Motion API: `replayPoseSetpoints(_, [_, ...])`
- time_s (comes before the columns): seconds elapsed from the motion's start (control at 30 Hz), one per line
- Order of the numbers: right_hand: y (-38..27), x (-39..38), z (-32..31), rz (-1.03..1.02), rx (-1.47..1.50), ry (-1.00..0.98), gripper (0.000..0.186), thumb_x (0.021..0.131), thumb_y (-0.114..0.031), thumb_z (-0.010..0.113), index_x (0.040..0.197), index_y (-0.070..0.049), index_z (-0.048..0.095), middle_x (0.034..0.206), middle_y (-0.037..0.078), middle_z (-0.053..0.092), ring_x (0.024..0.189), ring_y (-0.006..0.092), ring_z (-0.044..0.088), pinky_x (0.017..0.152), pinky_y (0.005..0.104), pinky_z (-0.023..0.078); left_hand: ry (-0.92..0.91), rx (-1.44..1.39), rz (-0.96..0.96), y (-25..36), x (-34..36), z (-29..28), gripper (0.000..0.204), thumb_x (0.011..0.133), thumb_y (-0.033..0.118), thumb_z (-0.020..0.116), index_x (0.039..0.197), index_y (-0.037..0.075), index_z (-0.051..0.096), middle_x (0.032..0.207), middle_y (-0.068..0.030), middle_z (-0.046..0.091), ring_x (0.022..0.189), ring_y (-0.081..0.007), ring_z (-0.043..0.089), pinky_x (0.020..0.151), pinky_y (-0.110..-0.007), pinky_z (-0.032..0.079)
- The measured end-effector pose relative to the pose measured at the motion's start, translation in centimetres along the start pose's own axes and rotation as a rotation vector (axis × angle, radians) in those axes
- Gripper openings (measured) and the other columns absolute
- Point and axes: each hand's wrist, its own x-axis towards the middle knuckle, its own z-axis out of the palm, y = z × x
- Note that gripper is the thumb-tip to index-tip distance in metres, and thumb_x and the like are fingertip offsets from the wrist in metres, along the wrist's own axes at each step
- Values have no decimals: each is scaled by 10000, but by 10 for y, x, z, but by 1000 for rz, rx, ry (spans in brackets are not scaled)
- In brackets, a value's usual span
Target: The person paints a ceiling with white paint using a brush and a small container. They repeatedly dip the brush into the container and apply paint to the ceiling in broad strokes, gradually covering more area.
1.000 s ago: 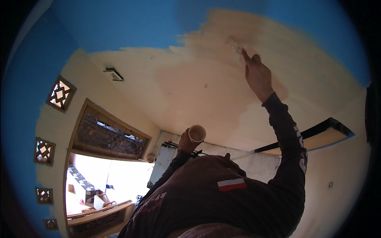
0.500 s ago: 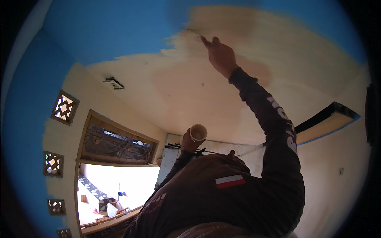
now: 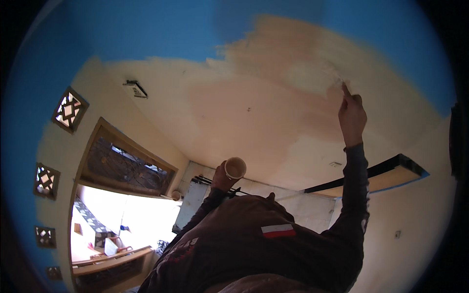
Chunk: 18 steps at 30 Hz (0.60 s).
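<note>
My right hand (image 3: 352, 117) is raised overhead, its fingers closed around a paintbrush (image 3: 338, 77). Pale, blurred bristles touch the cream-painted part of the ceiling (image 3: 224, 112); the brush handle is mostly hidden by the hand. Beyond the cream area lies blue paint (image 3: 161, 34), meeting it along a ragged edge. Lower and to the left, my left hand (image 3: 222, 179) grips a round, whitish paint cup (image 3: 235, 167) by its side. The cup's opening shows, but how much paint is inside I cannot tell.
A small fixture (image 3: 135, 89) sits on the ceiling at left. Patterned vent blocks (image 3: 70, 109) line the left wall beside a wood-framed window opening (image 3: 128, 156). At right, a dark-edged shelf-like panel (image 3: 376, 172) juts out, and a small switch plate (image 3: 397, 234) is on the wall.
My right hand has swung the brush rightward and lower, from the ragged blue edge to the cream area. My left hand still holds the cup. The view has shifted slightly.
</note>
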Motion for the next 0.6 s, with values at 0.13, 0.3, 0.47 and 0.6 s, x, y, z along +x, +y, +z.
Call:
replayPoseSetpoints(0.13, [-10, -16, -5, 29, 145, 140, 418, 937, -100, 614, 1342, -195, 646, 987, 98, 667, 816, 290, 693, 662, 401, 566, 30, -16, 72, -17, 2, 12, 802, 687, 339, 915, 1313, 37, 514, 1205, -217, 635, 1130, -417, 602, 942, -503, 512])
replayPoseSetpoints(0.3, [-83, -11, 13, -77, 510, 115, 403, 923, -82, 625, 1311, -183, 672, 983, 87, 690, 802, 278, 693, 664, 382, 556, -11, 4, 15, -25, 1, 14, 827, 693, 367, 911, 1332, 36, 503, 1218, -215, 628, 1150, -404, 591, 954, -498, 507])
replayPoseSetpoints(0.47, [-154, 28, 45, -200, 562, 243, 363, 914, -100, 654, 1269, -170, 688, 939, 60, 680, 721, 259, 686, 613, 373, 559, -45, -23, 35, -25, 6, 12, 837, 697, 370, 910, 1345, 47, 488, 1231, -205, 625, 1164, -396, 586, 961, -497, 504])
replayPoseSetpoints(0.6, [-184, 50, 65, -241, 523, 285, 349, 919, -114, 653, 1263, -168, 686, 931, 59, 660, 695, 256, 674, 589, 374, 559, -45, -25, -24, -25, 5, 11, 831, 702, 363, 908, 1350, 57, 487, 1238, -198, 625, 1179, -390, 581, 977, -491, 499])
